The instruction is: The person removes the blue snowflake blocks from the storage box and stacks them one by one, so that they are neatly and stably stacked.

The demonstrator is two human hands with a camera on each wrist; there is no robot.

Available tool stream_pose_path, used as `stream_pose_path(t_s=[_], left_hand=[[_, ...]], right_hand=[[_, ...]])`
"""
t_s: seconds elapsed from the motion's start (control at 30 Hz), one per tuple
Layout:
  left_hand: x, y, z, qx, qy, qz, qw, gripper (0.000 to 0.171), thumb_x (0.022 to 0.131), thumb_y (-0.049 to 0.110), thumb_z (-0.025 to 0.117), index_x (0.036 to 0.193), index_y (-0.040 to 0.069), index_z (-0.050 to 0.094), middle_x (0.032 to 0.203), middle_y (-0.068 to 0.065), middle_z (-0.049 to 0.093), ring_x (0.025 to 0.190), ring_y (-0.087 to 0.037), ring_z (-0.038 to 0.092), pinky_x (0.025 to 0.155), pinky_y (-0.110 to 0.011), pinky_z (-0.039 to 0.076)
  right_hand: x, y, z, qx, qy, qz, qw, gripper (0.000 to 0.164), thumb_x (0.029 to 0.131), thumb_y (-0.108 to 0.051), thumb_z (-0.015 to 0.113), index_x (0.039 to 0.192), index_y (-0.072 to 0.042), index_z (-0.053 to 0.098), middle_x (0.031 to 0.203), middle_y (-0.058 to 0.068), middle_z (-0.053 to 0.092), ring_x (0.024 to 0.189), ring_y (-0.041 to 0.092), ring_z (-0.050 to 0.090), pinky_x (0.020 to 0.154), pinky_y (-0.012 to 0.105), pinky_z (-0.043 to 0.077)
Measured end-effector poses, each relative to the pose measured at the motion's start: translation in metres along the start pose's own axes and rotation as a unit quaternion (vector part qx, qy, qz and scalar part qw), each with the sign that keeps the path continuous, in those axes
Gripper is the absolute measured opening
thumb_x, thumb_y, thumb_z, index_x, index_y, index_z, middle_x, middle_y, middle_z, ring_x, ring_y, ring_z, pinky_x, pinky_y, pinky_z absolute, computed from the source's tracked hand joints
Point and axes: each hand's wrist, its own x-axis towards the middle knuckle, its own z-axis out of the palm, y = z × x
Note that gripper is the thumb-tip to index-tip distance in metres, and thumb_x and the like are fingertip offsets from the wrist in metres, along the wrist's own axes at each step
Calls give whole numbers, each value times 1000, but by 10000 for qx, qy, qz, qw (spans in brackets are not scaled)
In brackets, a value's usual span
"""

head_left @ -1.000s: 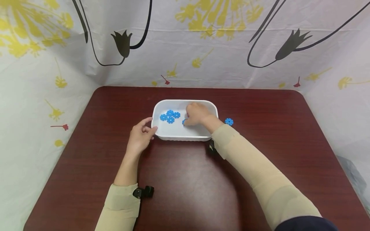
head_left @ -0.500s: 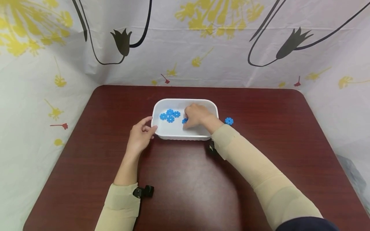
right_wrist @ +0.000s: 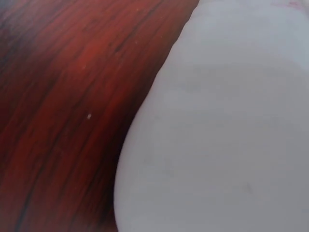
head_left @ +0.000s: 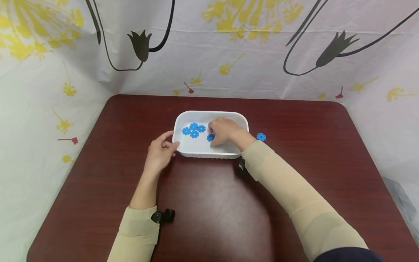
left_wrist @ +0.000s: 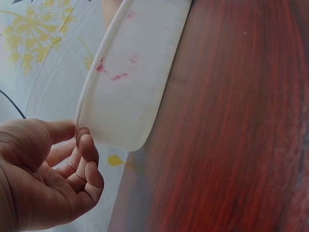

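A white plastic tray lies on the table, holding several blue notched plastic discs bunched toward its left half. My right hand reaches into the tray from the right. Its thumb and index finger pinch one blue notched disc, partly covered by the fingers. My left hand grips the tray's left end; in the left wrist view, thumb and fingertip of the left hand meet at the rim. The right wrist view shows only the tray's outer wall and tabletop, with the hand hidden.
Another blue notched disc lies on the dark red wooden table, just right of the tray. A white sheet with printed flowers hangs behind the table and along its sides. Both wrists carry small black cameras.
The right thumb and index finger have shifted slightly, so more of the disc between them shows. My left hand keeps its place on the tray. The head view has tilted a little.
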Motion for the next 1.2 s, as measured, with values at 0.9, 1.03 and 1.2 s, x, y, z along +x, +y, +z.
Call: stream_pose_path(t_s=[0.9,1.03,1.2], left_hand=[[1,1,1,5,-30,49,10000,49,98,22,69,144,11,55,84,-20,70,74,-30,66,55,-27,43],[0,1,0,-30,-27,15,10000,50,98,22,69,145,12,55,84,-19,70,74,-30,66,55,-27,44],[0,0,0,-4,-25,3,10000,50,98,22,69,145,12,55,85,-19,70,73,-27,65,56,-28,46]], right_hand=[[-8,10,3,179,202,133,9995,34,72,-38,83,86,-11,68,81,1,64,80,20,55,75,34,47],[-11,14,0,167,353,45,9992,37,72,-41,81,86,-10,68,81,2,64,80,20,56,73,35,47],[-17,20,-5,-11,586,-64,9983,37,72,-44,77,84,-10,67,79,1,63,78,19,56,70,35,47]])
